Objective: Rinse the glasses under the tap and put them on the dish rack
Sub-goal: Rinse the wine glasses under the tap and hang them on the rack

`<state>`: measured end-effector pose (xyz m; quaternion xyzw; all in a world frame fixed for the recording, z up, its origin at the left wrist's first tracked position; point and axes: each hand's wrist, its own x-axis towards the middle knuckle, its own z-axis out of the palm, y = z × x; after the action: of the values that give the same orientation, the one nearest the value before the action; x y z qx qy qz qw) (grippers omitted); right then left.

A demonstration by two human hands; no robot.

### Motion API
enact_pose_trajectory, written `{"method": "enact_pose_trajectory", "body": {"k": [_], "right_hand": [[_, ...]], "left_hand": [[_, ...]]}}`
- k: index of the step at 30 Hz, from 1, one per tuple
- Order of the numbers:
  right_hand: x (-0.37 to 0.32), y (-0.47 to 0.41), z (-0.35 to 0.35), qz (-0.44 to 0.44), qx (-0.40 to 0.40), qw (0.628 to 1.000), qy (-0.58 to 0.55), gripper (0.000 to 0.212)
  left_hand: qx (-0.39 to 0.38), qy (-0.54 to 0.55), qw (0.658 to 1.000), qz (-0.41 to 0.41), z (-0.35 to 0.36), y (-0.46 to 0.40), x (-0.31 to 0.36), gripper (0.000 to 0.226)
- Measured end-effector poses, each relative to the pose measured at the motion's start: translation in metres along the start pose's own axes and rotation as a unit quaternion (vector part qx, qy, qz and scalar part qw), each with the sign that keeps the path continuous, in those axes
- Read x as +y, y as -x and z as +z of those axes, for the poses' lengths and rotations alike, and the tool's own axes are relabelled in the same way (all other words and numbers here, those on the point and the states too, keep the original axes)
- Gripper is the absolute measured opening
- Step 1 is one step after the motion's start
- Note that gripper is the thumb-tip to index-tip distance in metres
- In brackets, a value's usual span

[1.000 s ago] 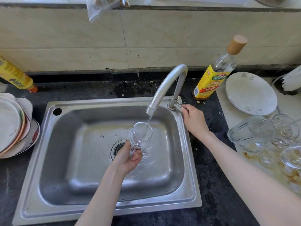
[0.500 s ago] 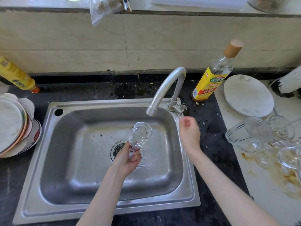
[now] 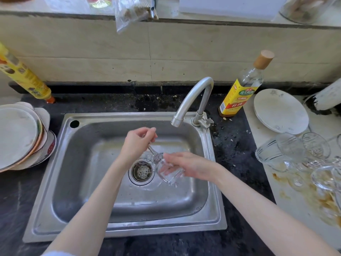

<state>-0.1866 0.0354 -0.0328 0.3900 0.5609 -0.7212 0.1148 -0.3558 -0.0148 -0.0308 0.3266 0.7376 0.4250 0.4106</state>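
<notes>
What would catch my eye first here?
Two bare hands meet over the steel sink: the left hand pinches the stem of a wine glass tipped mouth down, and the right hand touches its bowl. Dirty glasses crowd the counter on the right; plates are stacked on the left.

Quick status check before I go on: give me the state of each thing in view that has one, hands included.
tap: off, no water at the spout
stemmed glass: upside down over the sink, bowl pointing down
left hand: pinches the glass by its foot
right hand: fingers straight, against the bowl
sink: wet, strainer in the drain
bottle: upright, capped
unwashed glasses: on the right counter, some lying tipped
plates: stacked at left
</notes>
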Motion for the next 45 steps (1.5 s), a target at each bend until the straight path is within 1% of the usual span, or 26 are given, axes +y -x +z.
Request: {"method": "enact_pose_trajectory", "body": {"k": [2, 5, 7, 9, 12, 15, 17, 18, 20, 24, 28, 31, 33, 36, 38, 39, 40, 43, 45], "right_hand": [[-0.006, 0.000, 0.005, -0.050, 0.047, 0.996, 0.058, 0.040], [-0.008, -0.008, 0.009, -0.101, 0.077, 0.985, 0.119, 0.039], [-0.006, -0.015, 0.013, -0.122, 0.081, 0.977, 0.155, 0.048], [0.000, -0.020, 0.016, -0.136, 0.083, 0.971, 0.175, 0.056], [0.011, -0.022, 0.022, -0.151, 0.102, 0.963, 0.198, 0.058], [0.020, -0.020, 0.027, -0.159, 0.132, 0.957, 0.202, 0.071], [0.023, -0.018, 0.030, -0.163, 0.156, 0.954, 0.198, 0.069], [0.024, -0.017, 0.031, -0.166, 0.166, 0.950, 0.208, 0.067], [0.028, -0.015, 0.032, -0.167, 0.183, 0.941, 0.231, 0.065], [0.038, -0.008, 0.033, -0.133, 0.212, 0.930, 0.270, 0.070], [0.041, 0.005, 0.038, -0.147, 0.248, 0.914, 0.284, 0.067], [0.042, 0.017, 0.037, -0.146, 0.273, 0.906, 0.288, 0.068], [0.044, 0.029, 0.034, -0.150, 0.295, 0.902, 0.278, 0.068], [0.059, 0.058, 0.033, -0.133, 0.331, 0.899, 0.253, 0.068], [0.071, 0.084, 0.032, -0.127, 0.371, 0.884, 0.254, 0.067], [0.077, 0.098, 0.031, -0.125, 0.393, 0.876, 0.250, 0.065], [0.083, 0.114, 0.032, -0.126, 0.418, 0.866, 0.242, 0.062], [0.108, 0.165, 0.046, -0.121, 0.489, 0.844, 0.185, 0.058], [0.133, 0.199, 0.067, -0.098, 0.527, 0.834, 0.130, 0.057]], "left_hand": [[0.001, -0.105, 0.992, 0.065, -0.004, 0.003, 0.019, 0.024], [0.015, -0.218, 0.963, 0.160, -0.006, 0.009, 0.033, 0.016], [0.028, -0.262, 0.942, 0.207, -0.003, 0.014, 0.031, 0.015], [0.036, -0.285, 0.929, 0.236, -0.001, 0.020, 0.022, 0.016], [0.058, -0.292, 0.915, 0.271, -0.002, 0.029, 0.010, 0.015], [0.075, -0.267, 0.921, 0.273, -0.004, 0.032, 0.008, 0.018], [0.072, -0.251, 0.924, 0.280, -0.004, 0.033, 0.007, 0.025], [0.065, -0.246, 0.926, 0.280, -0.004, 0.033, 0.006, 0.026], [0.037, -0.244, 0.930, 0.272, -0.001, 0.034, 0.001, 0.017], [-0.018, -0.241, 0.941, 0.238, 0.006, 0.038, -0.015, 0.010], [0.003, -0.226, 0.933, 0.281, 0.011, 0.044, -0.016, 0.009], [0.002, -0.227, 0.922, 0.313, 0.017, 0.048, -0.004, 0.007], [-0.016, -0.233, 0.911, 0.340, 0.025, 0.051, 0.005, 0.007], [-0.056, -0.246, 0.891, 0.378, 0.043, 0.064, 0.020, 0.006], [-0.085, -0.251, 0.872, 0.411, 0.059, 0.078, 0.034, 0.006], [-0.108, -0.254, 0.862, 0.425, 0.068, 0.087, 0.042, 0.007], [-0.135, -0.259, 0.850, 0.438, 0.076, 0.098, 0.051, 0.013], [-0.212, -0.295, 0.799, 0.478, 0.100, 0.139, 0.072, 0.052], [-0.259, -0.312, 0.766, 0.499, 0.113, 0.171, 0.077, 0.069]]}}
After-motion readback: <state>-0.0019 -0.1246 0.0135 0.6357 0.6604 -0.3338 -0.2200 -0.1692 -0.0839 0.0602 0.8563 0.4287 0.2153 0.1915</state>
